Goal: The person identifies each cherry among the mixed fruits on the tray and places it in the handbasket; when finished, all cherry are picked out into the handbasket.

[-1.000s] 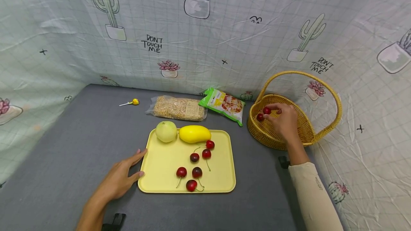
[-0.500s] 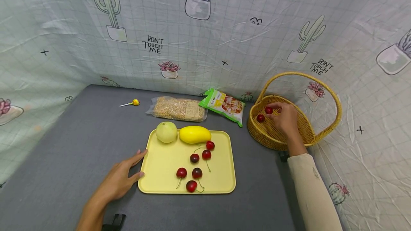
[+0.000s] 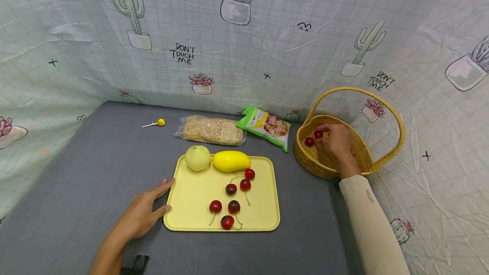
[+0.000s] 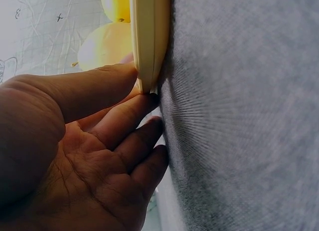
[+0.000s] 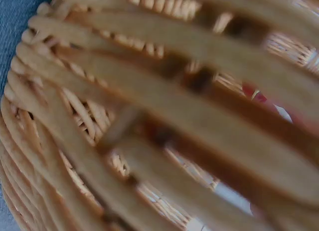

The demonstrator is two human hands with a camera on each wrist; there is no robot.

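Note:
My left hand (image 3: 143, 214) rests at the left edge of a yellow tray (image 3: 191, 220), thumb and fingers spread along the rim. In the left wrist view the thumb touches the tray rim (image 4: 144, 36) and the lower fingertips meet the grey cloth. On the tray lie several stemmed cherries (image 3: 234, 206), a pale green round fruit (image 3: 198, 158) and a yellow mango (image 3: 231, 161). Inside a wicker basket (image 3: 317, 169), my right hand (image 3: 338, 141) pinches a dark red cherry (image 3: 318, 134) beside another cherry (image 3: 309, 141). Basket weave blocks the right wrist view.
Behind the tray lie a clear bag of yellowish kernels (image 3: 210, 130) and a green-edged food packet (image 3: 267, 126). A lollipop (image 3: 160, 122) lies at the back left. The basket's tall handle (image 3: 401, 126) arches over its opening. Patterned cloth hangs behind.
The right hand and its cherry have shifted slightly, with the cherry now a little lower inside the basket. The left hand and the tray stay in place.

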